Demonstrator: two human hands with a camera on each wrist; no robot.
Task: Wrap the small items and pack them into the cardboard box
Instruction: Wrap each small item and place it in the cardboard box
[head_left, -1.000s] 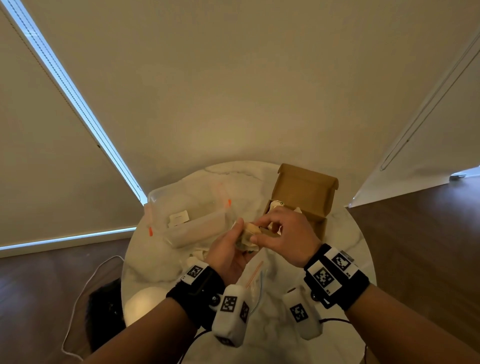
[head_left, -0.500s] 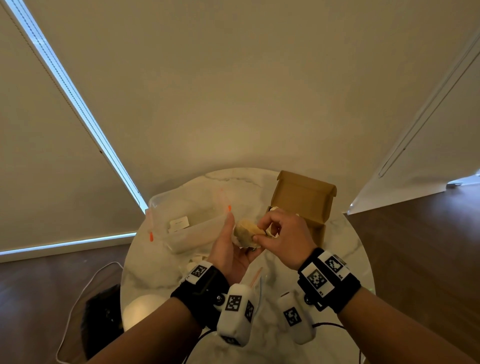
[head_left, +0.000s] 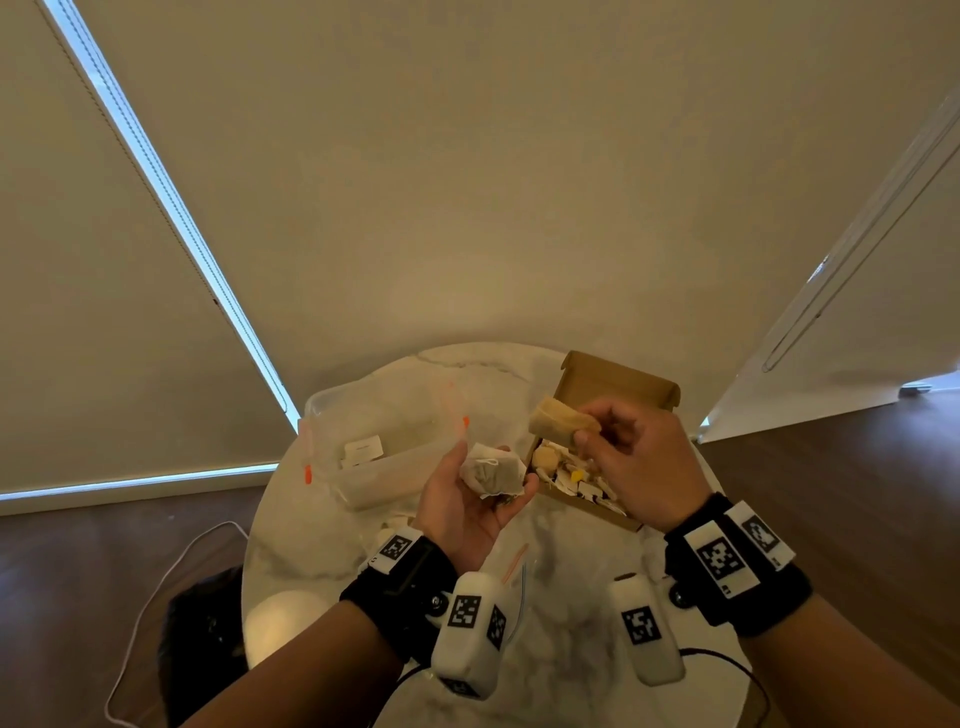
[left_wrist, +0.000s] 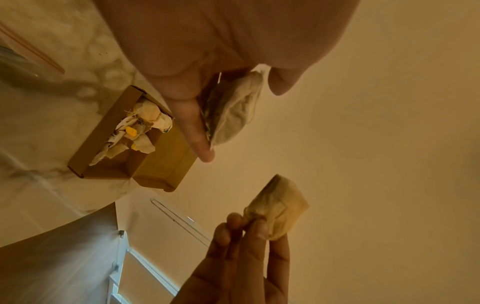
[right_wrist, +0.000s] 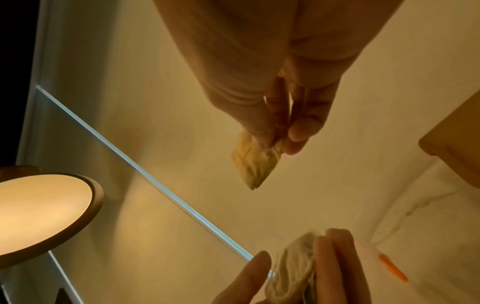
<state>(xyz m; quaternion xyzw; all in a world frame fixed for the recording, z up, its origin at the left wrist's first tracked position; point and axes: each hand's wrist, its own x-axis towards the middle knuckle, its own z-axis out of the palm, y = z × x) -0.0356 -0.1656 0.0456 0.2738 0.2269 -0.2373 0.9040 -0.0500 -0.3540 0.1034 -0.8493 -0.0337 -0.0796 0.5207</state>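
Note:
My left hand (head_left: 470, 499) lies palm up above the table and cradles a pale crumpled tea bag (head_left: 493, 474) between thumb and fingers (left_wrist: 200, 127). My right hand (head_left: 631, 454) is raised over the open cardboard box (head_left: 621, 384) and pinches one end of a tan wrapped bag (head_left: 558, 425) between thumb and fingertips (right_wrist: 296, 131). The same tan bag (left_wrist: 279, 205) shows in the left wrist view. The box (left_wrist: 103, 144) holds several wrapped bags with yellow tags (left_wrist: 130, 131).
The round marble table (head_left: 322, 530) also carries a clear plastic tub (head_left: 384, 447) with orange clips, left of the box. A clear zip bag (head_left: 517, 571) lies near my wrists. A lit lamp (right_wrist: 44, 214) stands at the left. Blinds hang behind.
The two hands, together on one bundle before, have parted. The right hand has lifted the tan bag up and right over the box; the left keeps the pale bag.

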